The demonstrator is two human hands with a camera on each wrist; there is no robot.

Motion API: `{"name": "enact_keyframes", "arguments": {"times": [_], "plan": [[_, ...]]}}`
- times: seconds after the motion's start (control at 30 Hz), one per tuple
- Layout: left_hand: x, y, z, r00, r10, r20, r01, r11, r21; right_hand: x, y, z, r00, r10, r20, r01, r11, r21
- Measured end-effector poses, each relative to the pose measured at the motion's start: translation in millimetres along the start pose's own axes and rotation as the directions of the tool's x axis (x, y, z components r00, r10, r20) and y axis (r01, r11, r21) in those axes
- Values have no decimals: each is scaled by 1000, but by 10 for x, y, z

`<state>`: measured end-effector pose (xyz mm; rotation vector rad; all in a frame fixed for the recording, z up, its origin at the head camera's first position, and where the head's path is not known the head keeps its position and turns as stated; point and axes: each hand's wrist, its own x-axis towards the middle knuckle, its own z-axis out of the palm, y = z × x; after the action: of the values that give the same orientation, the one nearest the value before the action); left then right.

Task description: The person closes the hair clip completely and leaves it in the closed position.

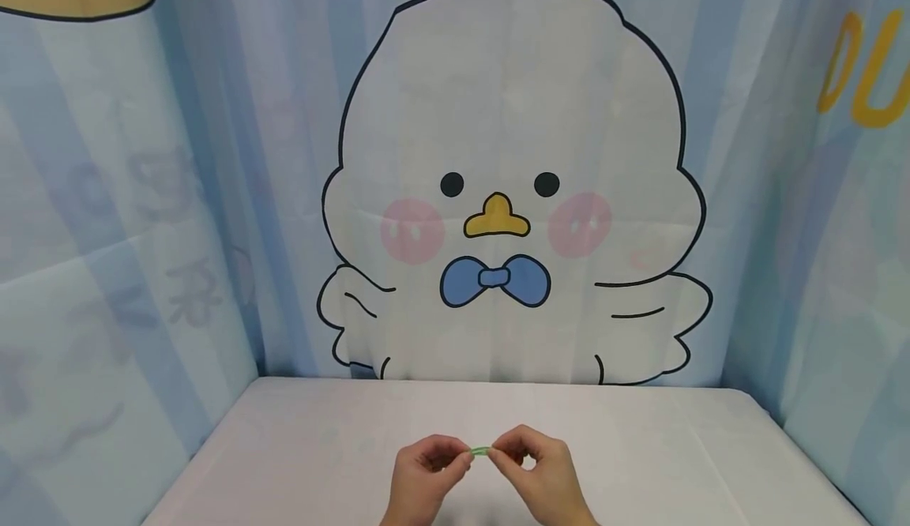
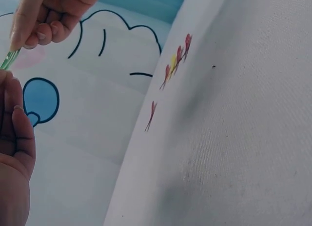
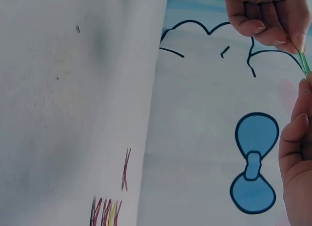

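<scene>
Between the two hands, over the white table, is a thin, short green strip (image 1: 480,451). It looks like more than one strand side by side. My left hand (image 1: 426,475) pinches one end between thumb and forefinger, and my right hand (image 1: 546,475) pinches the other end the same way. In the left wrist view the green strip (image 2: 9,60) spans the short gap between the fingertips at the left edge. The right wrist view has the strip (image 3: 303,62) at its right edge, its ends hidden in the fingers.
On the white table (image 1: 320,431) lie several thin red strips (image 2: 151,116) with crossing ends, and a yellow one (image 2: 172,65) among them. A small dark speck (image 2: 213,67) is on the cloth. Behind hangs a curtain (image 1: 498,115) printed with a white chick.
</scene>
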<state>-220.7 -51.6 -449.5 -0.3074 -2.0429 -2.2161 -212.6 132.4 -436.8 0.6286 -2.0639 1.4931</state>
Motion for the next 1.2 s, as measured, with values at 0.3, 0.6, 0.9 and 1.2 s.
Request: {"name": "enact_keyframes", "arguments": {"times": [0.3, 0.6, 0.9, 1.2], "plan": [[15, -25, 15, 1000, -16, 25, 17, 999, -28, 16, 36, -18, 1000, -27, 13, 27, 1000, 0], [10, -5, 21, 999, -30, 43, 31, 999, -33, 34, 67, -36, 987, -158, 27, 158, 987, -10], [16, -20, 24, 996, -65, 57, 68, 997, -43, 39, 94, -80, 978, -193, 76, 196, 980, -37], [53, -59, 1, 990, -117, 75, 122, 990, -67, 43, 154, -105, 956, -261, 130, 268, 963, -36]]}}
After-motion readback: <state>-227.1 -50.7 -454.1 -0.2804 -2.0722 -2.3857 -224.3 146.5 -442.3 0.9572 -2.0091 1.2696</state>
